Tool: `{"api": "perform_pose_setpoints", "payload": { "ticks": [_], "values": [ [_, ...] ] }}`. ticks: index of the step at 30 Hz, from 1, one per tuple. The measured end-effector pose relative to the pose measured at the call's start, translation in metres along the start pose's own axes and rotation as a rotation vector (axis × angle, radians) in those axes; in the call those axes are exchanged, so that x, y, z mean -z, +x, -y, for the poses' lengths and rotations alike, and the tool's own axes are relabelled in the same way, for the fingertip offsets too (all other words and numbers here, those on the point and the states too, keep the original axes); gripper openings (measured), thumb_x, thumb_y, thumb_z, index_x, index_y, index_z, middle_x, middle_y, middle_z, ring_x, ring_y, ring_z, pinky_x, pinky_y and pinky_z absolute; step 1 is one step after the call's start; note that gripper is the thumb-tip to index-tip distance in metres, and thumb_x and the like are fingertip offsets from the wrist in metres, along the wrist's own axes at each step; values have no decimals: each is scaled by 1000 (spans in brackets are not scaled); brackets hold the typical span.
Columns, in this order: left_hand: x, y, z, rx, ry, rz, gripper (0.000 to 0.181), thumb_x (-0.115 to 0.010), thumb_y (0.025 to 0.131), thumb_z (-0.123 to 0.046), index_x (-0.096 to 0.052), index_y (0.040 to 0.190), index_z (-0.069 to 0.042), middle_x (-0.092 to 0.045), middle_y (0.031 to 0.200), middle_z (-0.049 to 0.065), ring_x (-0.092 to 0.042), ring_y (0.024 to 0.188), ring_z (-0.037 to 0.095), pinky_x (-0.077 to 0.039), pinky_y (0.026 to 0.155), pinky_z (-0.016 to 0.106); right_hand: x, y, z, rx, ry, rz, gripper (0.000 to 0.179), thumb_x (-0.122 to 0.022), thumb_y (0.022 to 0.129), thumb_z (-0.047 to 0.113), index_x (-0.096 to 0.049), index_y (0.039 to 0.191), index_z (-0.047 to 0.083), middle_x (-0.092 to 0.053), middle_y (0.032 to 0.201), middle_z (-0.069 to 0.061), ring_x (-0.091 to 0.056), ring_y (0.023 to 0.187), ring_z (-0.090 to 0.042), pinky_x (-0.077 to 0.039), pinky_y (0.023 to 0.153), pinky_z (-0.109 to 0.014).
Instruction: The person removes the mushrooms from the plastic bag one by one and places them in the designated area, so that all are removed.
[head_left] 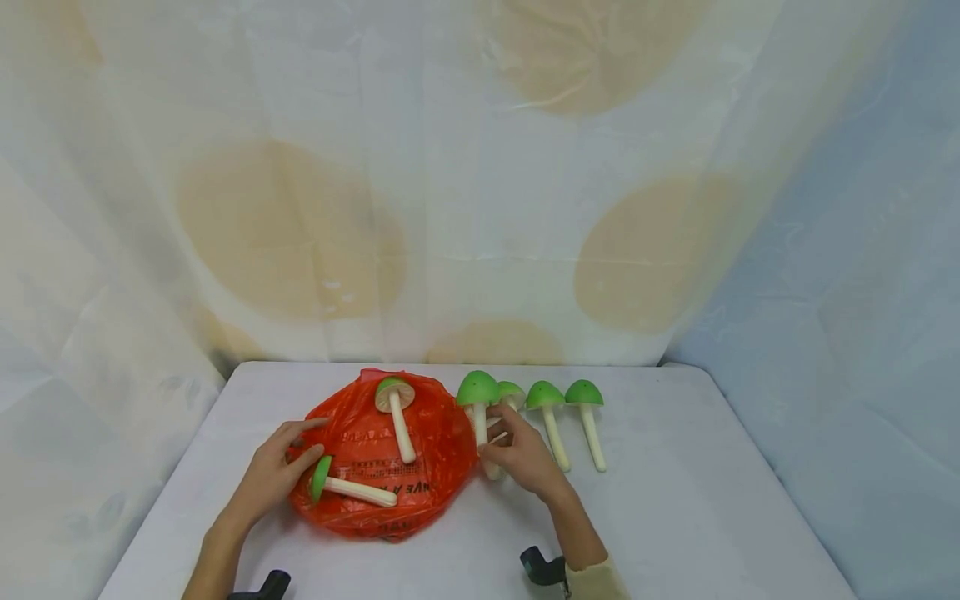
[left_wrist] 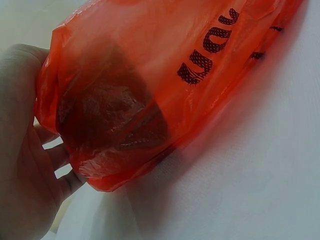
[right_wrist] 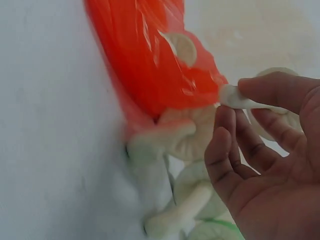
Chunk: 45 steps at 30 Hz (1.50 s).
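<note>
My left hand (head_left: 273, 468) grips the left edge of a red plastic bag (head_left: 446, 421), its fingers passing behind the film in the left wrist view. My right hand (head_left: 527, 454) pinches the pale stem of a green-capped artificial mushroom (head_left: 477, 388) at the bag's right edge, cap pointing away from me. The stem's end (right_wrist: 231, 97) shows between thumb and fingers in the right wrist view. On the bag lie two similar mushrooms, an upper one (head_left: 402, 433) with its cap away from me and a lower one (head_left: 360, 492) on its side near my left thumb.
Right of the bag lie more green-capped mushrooms: one partly hidden (head_left: 512, 393) behind my right hand, a second (head_left: 553, 433) and a third (head_left: 591, 433) farther right. All rest on a white-covered table (head_left: 675, 500). A patterned curtain (head_left: 480, 208) hangs behind the table's far edge.
</note>
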<state>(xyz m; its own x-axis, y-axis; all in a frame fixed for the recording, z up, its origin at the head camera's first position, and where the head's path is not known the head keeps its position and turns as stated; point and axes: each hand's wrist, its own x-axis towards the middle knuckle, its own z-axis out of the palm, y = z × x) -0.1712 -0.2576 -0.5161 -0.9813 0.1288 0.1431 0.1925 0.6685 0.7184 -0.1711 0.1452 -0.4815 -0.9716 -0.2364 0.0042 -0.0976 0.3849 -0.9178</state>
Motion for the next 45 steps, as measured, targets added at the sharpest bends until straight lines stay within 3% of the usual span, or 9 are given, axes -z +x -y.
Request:
{"api": "perform_pose_setpoints", "payload": {
  "ticks": [9,18,24,31,45],
  "values": [
    [2,-1,-2,-7,-1,0,44,-65,99,-30,-57,140,-17,-56,134,14,-52,122,36,-46,96,65,21,-6,-10,-22,-66,22,41,-74,86,12,-60,124,11,-64,99,-10,-61,84,-24,-52,69,-34],
    [1,-2,-3,-1,-6,1,43,-65,99,-28,-57,140,-17,-56,134,14,-53,119,35,-47,96,64,22,-8,-18,-52,-163,57,41,-75,84,8,-63,122,8,-64,95,-10,-58,72,-17,-50,60,-32],
    [0,-1,-2,-5,-3,0,43,-65,99,-29,-57,140,-17,-56,134,14,-53,121,35,-46,96,65,20,-9,-16,-89,-212,32,42,-76,83,8,-63,123,6,-63,91,-5,-57,66,-17,-50,56,-33],
    [0,1,-1,9,10,9,44,-64,99,-32,-57,141,-19,-55,136,14,-53,120,34,-48,96,63,20,-10,-14,-150,-216,27,41,-76,85,10,-63,123,6,-64,90,-6,-62,66,-20,-53,54,-33],
    [0,0,-3,2,7,8,44,-64,99,-30,-57,141,-18,-56,135,14,-54,117,34,-49,95,62,17,-12,-15,-152,-213,0,39,-77,84,9,-60,118,4,-65,92,-8,-61,70,-17,-53,58,-33]
  ]
}}
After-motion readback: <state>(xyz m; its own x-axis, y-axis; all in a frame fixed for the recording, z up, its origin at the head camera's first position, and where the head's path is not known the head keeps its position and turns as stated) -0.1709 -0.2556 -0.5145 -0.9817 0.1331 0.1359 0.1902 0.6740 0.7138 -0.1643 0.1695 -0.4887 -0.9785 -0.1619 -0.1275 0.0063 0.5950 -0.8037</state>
